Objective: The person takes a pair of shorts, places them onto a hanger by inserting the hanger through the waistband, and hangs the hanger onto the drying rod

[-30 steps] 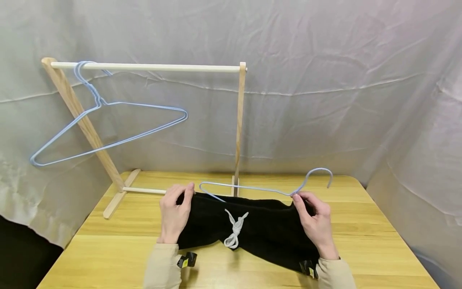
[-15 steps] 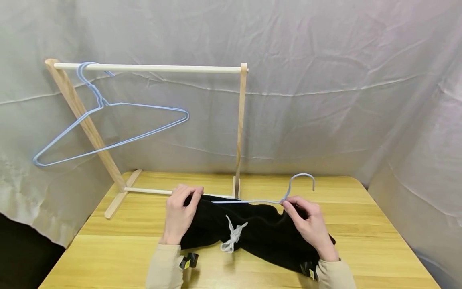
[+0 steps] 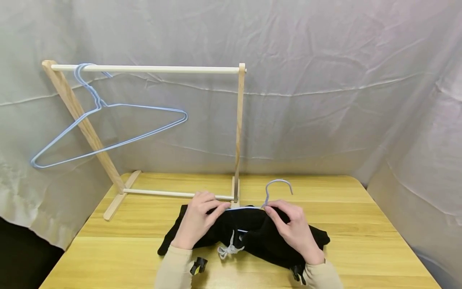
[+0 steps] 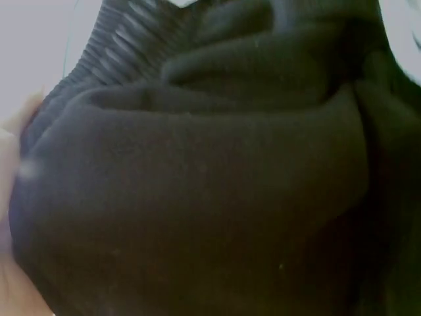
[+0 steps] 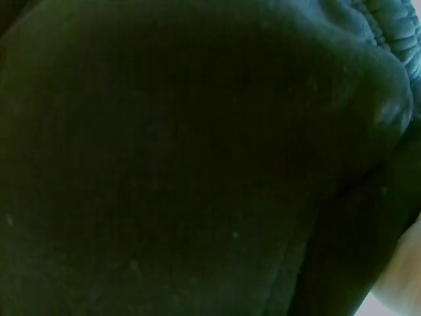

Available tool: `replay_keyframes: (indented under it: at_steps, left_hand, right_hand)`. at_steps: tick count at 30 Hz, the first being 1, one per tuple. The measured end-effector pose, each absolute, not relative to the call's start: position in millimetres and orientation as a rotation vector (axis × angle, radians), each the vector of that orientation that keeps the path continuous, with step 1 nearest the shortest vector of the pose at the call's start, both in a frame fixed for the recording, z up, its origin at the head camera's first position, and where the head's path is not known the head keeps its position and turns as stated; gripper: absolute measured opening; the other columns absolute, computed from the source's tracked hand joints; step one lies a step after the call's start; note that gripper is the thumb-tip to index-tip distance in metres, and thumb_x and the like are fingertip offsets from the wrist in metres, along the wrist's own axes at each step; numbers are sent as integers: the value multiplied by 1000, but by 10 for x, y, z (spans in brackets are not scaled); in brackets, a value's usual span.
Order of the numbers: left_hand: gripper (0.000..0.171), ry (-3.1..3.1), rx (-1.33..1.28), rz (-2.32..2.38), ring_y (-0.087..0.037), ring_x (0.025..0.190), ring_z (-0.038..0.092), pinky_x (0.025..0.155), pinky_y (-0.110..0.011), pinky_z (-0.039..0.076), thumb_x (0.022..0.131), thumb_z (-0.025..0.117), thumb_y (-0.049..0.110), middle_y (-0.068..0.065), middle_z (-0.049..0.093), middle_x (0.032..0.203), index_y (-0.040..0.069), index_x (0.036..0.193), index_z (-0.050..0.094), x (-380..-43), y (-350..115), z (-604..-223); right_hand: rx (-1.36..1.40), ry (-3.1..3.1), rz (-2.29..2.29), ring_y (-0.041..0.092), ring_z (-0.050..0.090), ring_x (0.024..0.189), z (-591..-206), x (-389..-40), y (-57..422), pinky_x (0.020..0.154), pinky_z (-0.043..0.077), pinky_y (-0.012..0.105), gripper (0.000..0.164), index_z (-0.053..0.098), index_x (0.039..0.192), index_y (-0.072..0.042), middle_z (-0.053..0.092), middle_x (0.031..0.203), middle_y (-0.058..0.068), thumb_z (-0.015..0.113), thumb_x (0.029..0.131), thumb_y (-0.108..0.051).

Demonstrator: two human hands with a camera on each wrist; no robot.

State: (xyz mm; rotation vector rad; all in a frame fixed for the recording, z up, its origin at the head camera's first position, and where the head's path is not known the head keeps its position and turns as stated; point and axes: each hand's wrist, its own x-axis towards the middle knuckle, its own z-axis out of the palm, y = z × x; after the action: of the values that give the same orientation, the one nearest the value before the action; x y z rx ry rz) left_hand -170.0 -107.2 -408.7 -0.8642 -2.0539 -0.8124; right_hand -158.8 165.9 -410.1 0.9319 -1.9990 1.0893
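Observation:
Black drawstring shorts are bunched low over the table, their pale grey drawstring tied in a bow at the front. A light blue wire hanger sits at the waist opening, hook upward, with most of its frame hidden by the cloth. My left hand pinches the waistband left of the bow, beside the hanger's arm. With thumb and finger, my right hand grips the hanger's neck together with the waistband. Gathered elastic shows on the shorts in the left wrist view; dark cloth fills most of the right wrist view.
A wooden rack stands at the back left of the wooden table. More blue hangers hang from the left part of its white rod. Grey curtain surrounds the table at the back and sides.
The hanger has shifted left and down, its far end going from view inside the shorts. Both hands have moved inward along the waistband, the left to the right and the right to the left.

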Motion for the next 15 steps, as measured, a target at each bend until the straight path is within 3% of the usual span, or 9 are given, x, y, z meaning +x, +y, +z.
replay_keyframes:
  at_steps: [6,15]
  left_hand:
    - [23,-2046,-890,-777,-5,65,41,71,-22,32,88,75,38,10,47,65,19,75,78,-1689,-975,-4118]
    - [35,-2020,-775,-750,-6,64,45,69,-24,32,85,75,47,11,51,63,18,65,74,-1675,-975,-4101]
  right_hand:
    - [943,-2016,1095,10,70,86,-4101,-1571,1618,86,50,12,21,74,100,-14,75,88,1,72,88,2]
    - [944,-2001,1128,10,69,86,-4086,-1576,1670,86,50,13,18,73,99,-8,74,88,4,72,86,5]
